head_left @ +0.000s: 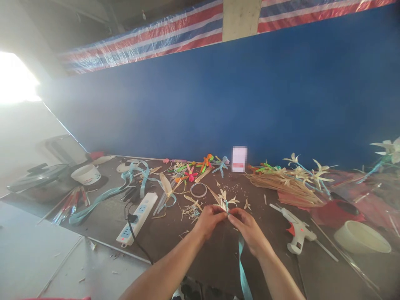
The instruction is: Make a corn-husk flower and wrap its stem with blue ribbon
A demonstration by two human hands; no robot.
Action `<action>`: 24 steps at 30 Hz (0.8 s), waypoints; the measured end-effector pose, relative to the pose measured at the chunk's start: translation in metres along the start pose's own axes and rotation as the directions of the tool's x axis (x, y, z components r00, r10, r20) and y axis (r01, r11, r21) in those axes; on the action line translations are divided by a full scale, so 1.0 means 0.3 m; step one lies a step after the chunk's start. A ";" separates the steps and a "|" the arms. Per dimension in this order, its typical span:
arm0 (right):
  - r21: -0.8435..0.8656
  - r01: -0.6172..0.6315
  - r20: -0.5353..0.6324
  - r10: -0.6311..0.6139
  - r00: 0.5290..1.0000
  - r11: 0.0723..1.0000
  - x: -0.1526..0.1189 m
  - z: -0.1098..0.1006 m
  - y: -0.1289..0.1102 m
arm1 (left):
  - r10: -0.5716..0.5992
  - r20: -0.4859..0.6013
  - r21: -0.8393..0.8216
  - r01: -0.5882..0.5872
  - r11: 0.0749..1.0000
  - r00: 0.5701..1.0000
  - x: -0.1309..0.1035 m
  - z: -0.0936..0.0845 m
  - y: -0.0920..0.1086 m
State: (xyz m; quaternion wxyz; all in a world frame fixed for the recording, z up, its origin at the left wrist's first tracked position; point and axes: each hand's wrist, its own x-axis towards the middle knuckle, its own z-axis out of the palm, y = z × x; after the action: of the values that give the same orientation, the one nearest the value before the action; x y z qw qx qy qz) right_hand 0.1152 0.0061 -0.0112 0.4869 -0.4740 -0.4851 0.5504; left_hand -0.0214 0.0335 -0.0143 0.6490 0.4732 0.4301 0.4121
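Note:
Both hands meet over the middle of the brown table. Between their fingertips is a pale husk flower (224, 200), its cream petals spread out above the fingers. My left hand (210, 221) is closed, pinching the flower's base from the left. My right hand (245, 227) pinches from the right, where a light blue ribbon (242, 266) wraps the base and hangs down past the right wrist. The wrapped spot itself is mostly covered by the fingers. Just beyond the hands lie a clear tape ring (198, 190) and scattered husk scraps (192, 210).
A white glue gun (298, 231) lies at the right, by a cream bowl (362, 236). Left of the hands are a power strip (137, 221) with a plugged cord and a loose blue ribbon (103, 196). Dried husk strips (281, 185) and finished flowers (318, 175) lie at the back right.

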 end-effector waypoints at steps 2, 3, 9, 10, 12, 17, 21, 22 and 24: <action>0.050 -0.050 0.000 0.050 0.999 0.998 0.007 0.005 0.015 | 0.007 0.016 0.054 -0.008 0.998 1.000 -0.005 -0.005 0.004; 0.052 -0.067 -0.008 0.067 0.998 0.996 0.011 0.004 0.022 | 0.010 0.016 0.080 -0.011 0.997 1.000 -0.007 -0.008 0.005; -0.001 -0.127 -0.010 0.127 0.992 0.992 0.026 -0.015 0.034 | -0.033 0.028 0.129 0.029 0.991 0.999 -0.005 -0.018 -0.003; -0.002 -0.131 -0.004 0.131 0.991 0.991 0.026 -0.017 0.030 | -0.048 0.035 0.131 0.043 0.990 0.998 -0.003 -0.018 -0.004; -0.013 -0.135 -0.001 0.135 0.991 0.991 0.025 -0.020 0.021 | -0.066 0.042 0.145 0.059 0.988 0.997 0.000 -0.019 -0.005; -0.049 -0.148 -0.020 0.147 0.989 0.988 0.024 -0.019 0.026 | -0.033 0.040 0.259 0.022 0.966 0.999 -0.001 -0.020 -0.002; -0.030 -0.129 -0.057 0.127 0.990 0.991 0.030 -0.011 0.054 | 0.038 -0.041 0.333 -0.023 0.943 0.998 -0.005 -0.011 -0.003; -0.018 -0.125 -0.066 0.123 0.990 0.992 0.031 -0.008 0.058 | 0.061 -0.063 0.350 -0.035 0.936 0.996 -0.005 -0.007 -0.005; 0.010 -0.118 -0.087 0.119 0.989 0.993 0.032 -0.003 0.059 | 0.099 -0.103 0.370 -0.054 0.927 0.990 -0.006 0.000 -0.010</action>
State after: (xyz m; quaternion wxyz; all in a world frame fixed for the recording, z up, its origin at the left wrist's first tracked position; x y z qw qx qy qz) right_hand 0.1141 0.0147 -0.0293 0.4754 -0.5244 -0.4329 0.5583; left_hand -0.0215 0.0312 -0.0171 0.5058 0.5770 0.5186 0.3772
